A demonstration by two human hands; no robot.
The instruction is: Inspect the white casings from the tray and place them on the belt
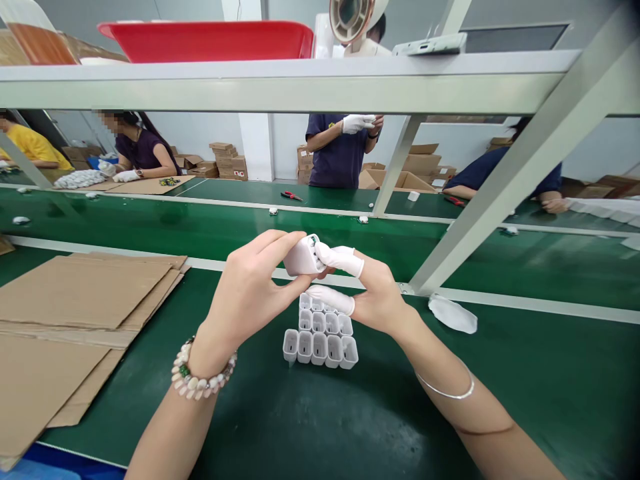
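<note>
A small white plastic housing (301,259) is held up above the bench, its open end turned to the right with something green and white inside. My left hand (257,283) grips it between thumb and fingers. White finger cots cover the thumb and a finger of my right hand (377,290). That covered finger presses at the housing's open end, and the covered thumb is below it; whether it pinches a small part I cannot make out. Under my hands, several open white housings (320,348) stand in rows on the green bench (320,420).
Flat cardboard sheets (75,293) lie at the left. A white finger cot or glove piece (453,315) lies at the right. Beyond runs a green conveyor belt (225,230) with small white parts. A shelf (280,90) with a red tray (210,41) hangs overhead. Several co-workers sit or stand opposite.
</note>
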